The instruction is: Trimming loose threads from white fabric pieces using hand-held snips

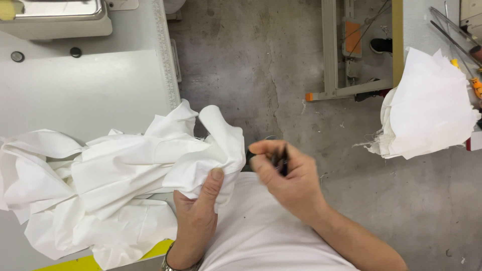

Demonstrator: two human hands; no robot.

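Left hand (197, 221) grips a fold of the crumpled white fabric (125, 170), thumb pressed on top, fingers closed round the edge. The bulk of the cloth lies heaped on the grey worktop (90, 95), with its right end lifted off the edge and held above the person's lap.

Right hand (288, 175) is closed on a small dark tool (282, 160), likely thread snips, pinched between thumb and fingers; blurred, so its tip cannot be made out. It sits just beside the held fold, not touching it.

Risks, as judged:
- Tool points toward the left thumb; a slip across the short gap could nick skin or cloth.
- Only one fold is held; the loose heap near the worktop edge could slide to the concrete floor (261, 65) and get soiled.
- Layers are bunched, so a cut could catch a hidden layer beneath.

A second stack of white pieces (427, 110) rests well apart at right.
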